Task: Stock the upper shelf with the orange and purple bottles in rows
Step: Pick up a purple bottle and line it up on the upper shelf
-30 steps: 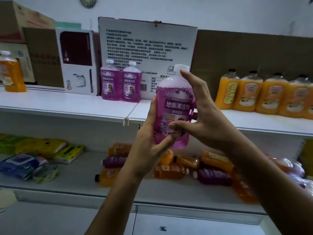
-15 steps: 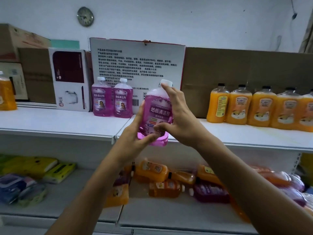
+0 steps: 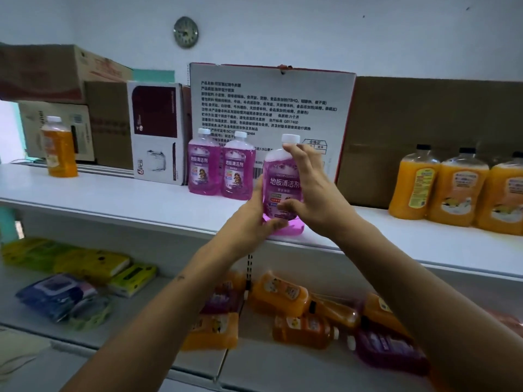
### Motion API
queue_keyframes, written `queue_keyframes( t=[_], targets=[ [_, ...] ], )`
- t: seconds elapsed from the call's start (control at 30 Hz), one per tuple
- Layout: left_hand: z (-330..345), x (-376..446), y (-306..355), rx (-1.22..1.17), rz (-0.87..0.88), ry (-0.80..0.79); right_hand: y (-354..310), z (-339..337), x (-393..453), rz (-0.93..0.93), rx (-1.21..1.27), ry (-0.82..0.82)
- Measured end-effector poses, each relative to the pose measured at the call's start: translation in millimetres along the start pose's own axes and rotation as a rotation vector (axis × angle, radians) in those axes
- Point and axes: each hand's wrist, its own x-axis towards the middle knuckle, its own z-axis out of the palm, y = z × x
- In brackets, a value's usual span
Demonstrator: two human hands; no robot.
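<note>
Both hands hold one purple bottle (image 3: 281, 188) upright at the front edge of the upper shelf (image 3: 147, 202), its base on or just above the surface. The left hand (image 3: 254, 219) wraps its lower left side, fingers curled under the label. The right hand (image 3: 314, 190) spans the right side, fingers (image 3: 294, 154) spread up to the neck, thumb across the label. Two purple bottles (image 3: 220, 171) stand just left; orange bottles (image 3: 452, 190) line up right.

A pale, dimly lit wall (image 3: 311, 32) carries 1 round clock (image 3: 185, 32) high up. Below it run 2 white shelf boards: the upper shelf (image 3: 135, 199) is backed by brown cardboard boxes (image 3: 56, 72), 1 white printed box (image 3: 271, 108) and a cardboard sheet (image 3: 424, 114); the lower shelf (image 3: 283, 360) sits in shadow.
</note>
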Motion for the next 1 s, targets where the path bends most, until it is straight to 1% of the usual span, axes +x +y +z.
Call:
queue_keyframes(
  t=[0.03, 0.13, 0.17, 0.2, 0.23, 0.3, 0.4, 0.53, 0.77, 0.9, 1.0],
  targets=[
    [0, 5, -2, 0.076, -0.049, 0.022, 3, 6, 5, -0.01, -0.001, 0.006],
    [-9, 22, -10, 0.502, -0.197, 0.034, 15, 21, 22, -0.013, -0.022, -0.002],
    [-14, 26, -14, 0.574, -0.24, 0.004, 19, 25, 28, -0.002, -0.021, -0.014],
    [-17, 30, -18, 0.595, -0.277, -0.043, 22, 30, 34, 0.011, -0.017, -0.026],
    [-18, 33, -22, 0.584, -0.309, -0.087, 26, 34, 39, 0.022, -0.014, -0.035],
    [-16, 37, -29, 0.546, -0.337, -0.126, 33, 43, 50, 0.047, -0.018, -0.037],
    [-13, 37, -33, 0.589, -0.309, -0.121, 45, 56, 63, 0.089, -0.029, -0.036],
    [-14, 34, -36, 0.616, -0.308, -0.111, 60, 73, 79, 0.144, -0.106, -0.034],
    [-18, 34, -36, 0.625, -0.284, -0.156, 74, 87, 93, 0.26, -0.14, -0.058],
    [-19, 32, -31, 0.595, -0.27, -0.157, 66, 82, 91, 0.286, -0.296, -0.134],
    [-19, 32, -29, 0.612, -0.245, -0.186, 58, 68, 75, 0.356, -0.343, -0.282]
  ],
)
